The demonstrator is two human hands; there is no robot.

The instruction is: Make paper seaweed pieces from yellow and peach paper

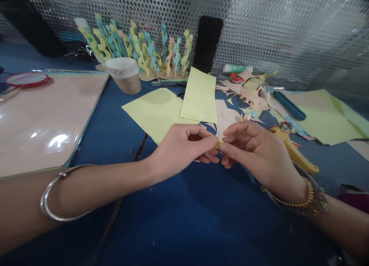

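Observation:
Between my two hands is a small piece of yellow paper [219, 143], mostly covered by the fingers. My left hand [190, 145] pinches it from the left with thumb and forefinger. From the other side, my right hand [253, 147] pinches the same piece, its fingertips almost meeting the left ones. Just beyond the hands, a yellow paper strip [200, 97] overlaps a larger yellow sheet [157, 108]. A yellow-handled tool [296, 150] lies beside my right hand, partly hidden by it.
Paper scraps [250, 91], a glue stick [238, 68] and a teal cutter [290, 105] lie at the back right. A phone [208, 43] leans on the perforated metal panel [276, 31]. Curled paper spirals [144, 52] stand behind a paper cup [125, 77]. A plastic-covered pink sheet [52, 120] lies left.

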